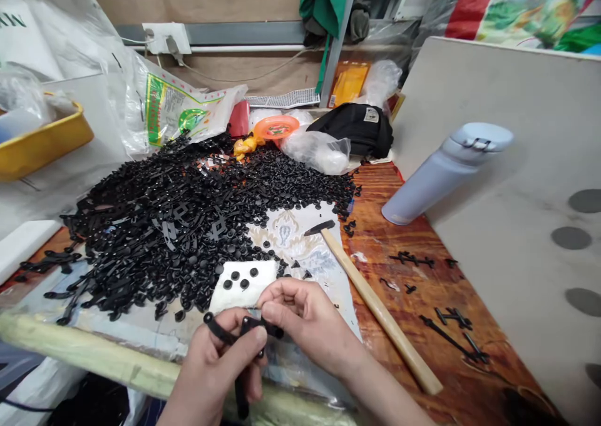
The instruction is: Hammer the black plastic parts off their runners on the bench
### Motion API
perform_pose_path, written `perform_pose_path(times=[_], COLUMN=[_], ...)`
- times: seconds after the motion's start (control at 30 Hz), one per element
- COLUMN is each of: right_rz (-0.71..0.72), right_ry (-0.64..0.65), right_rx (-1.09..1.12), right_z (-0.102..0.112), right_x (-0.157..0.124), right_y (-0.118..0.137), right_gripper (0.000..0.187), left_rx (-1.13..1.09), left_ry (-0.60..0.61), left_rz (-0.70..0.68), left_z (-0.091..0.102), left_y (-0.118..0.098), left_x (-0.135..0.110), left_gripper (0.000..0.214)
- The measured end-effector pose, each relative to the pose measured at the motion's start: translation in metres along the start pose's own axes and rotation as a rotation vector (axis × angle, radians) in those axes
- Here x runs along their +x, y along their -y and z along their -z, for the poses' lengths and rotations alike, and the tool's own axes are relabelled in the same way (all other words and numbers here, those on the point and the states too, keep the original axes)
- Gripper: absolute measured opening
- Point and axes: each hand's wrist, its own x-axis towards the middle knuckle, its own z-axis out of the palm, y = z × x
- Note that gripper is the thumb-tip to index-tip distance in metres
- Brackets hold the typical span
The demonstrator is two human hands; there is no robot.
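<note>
My left hand [216, 366] is closed around thin black plastic strips [224, 332]; one strip hangs down below the fingers. My right hand [305, 323] pinches the other end of the strips, thumb and forefinger pressed together. Both hands meet near the table's front edge, just below a white foam pad [235, 298] with three small black round caps on it. Behind the pad spreads a big heap of black plastic strips and round caps [188, 213].
A wooden-handled hammer [375, 304] lies to the right of my hands. A pale blue bottle [446, 169] leans against a grey board [526, 182]. A black bag [359, 129], plastic bags and a yellow tub [42, 141] stand behind. Loose black pieces [451, 326] lie at right.
</note>
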Motion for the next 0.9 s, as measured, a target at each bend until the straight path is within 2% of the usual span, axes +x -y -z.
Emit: perform_pose_path(times=[0.23,0.3,0.47,0.53,0.6,0.67,0.73,0.8,0.9], right_rz=[-0.022,0.023,0.215,0.309,0.345,0.146,-0.043,-0.114,-0.122], right_ry=[0.022,-0.023,-0.268,-0.415,-0.609,-0.730,-0.741,-0.732,-0.749], right_rx=[0.028,-0.009,-0.221,-0.454,-0.802,-1.095,-1.214,-1.234,-1.226], right_z=[0.002,0.005,0.027,0.045,0.067,0.088,0.101,0.104,0.099], right_x=[0.005,0.007,0.011,0.012,0.013,0.015,0.016,0.018,0.018], right_y=[-0.009,-0.008,-0.003,-0.004,-0.006,-0.010,-0.015,-0.019,-0.020], right_gripper=[0.022,0.021,0.024,0.025,0.028,0.035,0.035,0.026,0.010], left_rx=[-0.023,-0.016,-0.052,-0.083,-0.100,-0.108,-0.108,-0.108,-0.115], left_ry=[-0.016,-0.026,-0.092,-0.094,-0.088,-0.086,-0.090,-0.086,-0.067], left_rz=[0.053,0.058,0.075,0.085,0.081,0.076,0.070,0.065,0.052], left_z=[0.008,0.015,0.038,0.042,0.043,0.042,0.041,0.041,0.045], left_y=[-0.003,-0.002,0.005,0.007,0.008,0.007,0.005,0.005,0.009], left_x=[0.002,0.005,0.014,0.015,0.015,0.013,0.011,0.011,0.013], left_gripper=[0.030,0.032,0.034,0.034,0.035,0.035,0.034,0.034,0.033])
